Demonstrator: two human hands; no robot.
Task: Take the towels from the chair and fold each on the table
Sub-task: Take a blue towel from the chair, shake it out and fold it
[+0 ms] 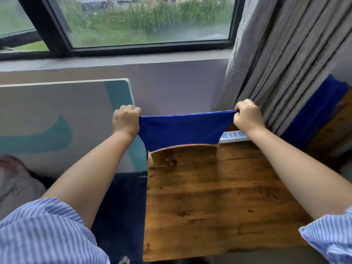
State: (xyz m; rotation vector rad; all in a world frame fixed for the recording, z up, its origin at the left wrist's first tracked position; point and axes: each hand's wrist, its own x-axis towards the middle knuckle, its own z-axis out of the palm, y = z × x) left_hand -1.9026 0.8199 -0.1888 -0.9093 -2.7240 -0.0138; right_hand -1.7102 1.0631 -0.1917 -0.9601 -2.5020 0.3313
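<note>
A blue towel hangs stretched in the air beyond the far edge of the wooden table. My left hand grips its upper left corner and my right hand pinches its upper right corner. The towel's top edge runs taut between both hands; its lower part drops behind the table's far edge. More blue towel fabric drapes over what seems a wooden chair at the right edge, partly hidden by the curtain.
A white power strip lies at the table's far right. A grey curtain hangs at the right of the window. A grey and teal panel stands on the left, with dark blue fabric beside the table.
</note>
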